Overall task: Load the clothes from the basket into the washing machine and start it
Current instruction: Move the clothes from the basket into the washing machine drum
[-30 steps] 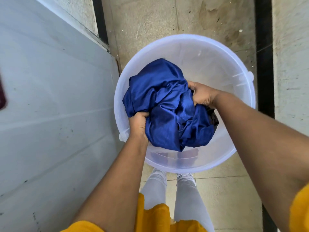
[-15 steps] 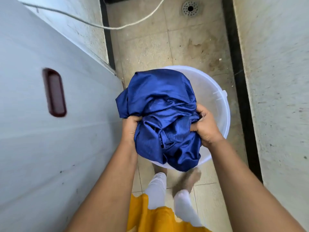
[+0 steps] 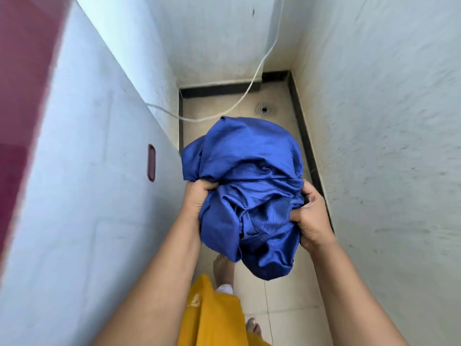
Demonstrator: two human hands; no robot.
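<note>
A crumpled bundle of shiny blue cloth [image 3: 247,186] hangs in the air in front of me, above the tiled floor. My left hand [image 3: 197,198] grips its left side and my right hand [image 3: 311,216] grips its right side, fingers curled into the fabric. The white washing machine [image 3: 82,186] fills the left of the view; I see its side panel with a dark red recessed handle [image 3: 151,162] and its maroon top [image 3: 22,71]. The bundle hides the basket.
A white wall [image 3: 389,146] stands close on the right, leaving a narrow tiled passage [image 3: 279,290]. A white hose [image 3: 252,86] runs from the back wall to behind the machine. A floor drain [image 3: 264,109] sits at the far end. My feet stand below the bundle.
Both hands have lifted the blue bundle up out of the white basket. My view has risen, so the basket has dropped out of sight and the machine's maroon top has come into view.
</note>
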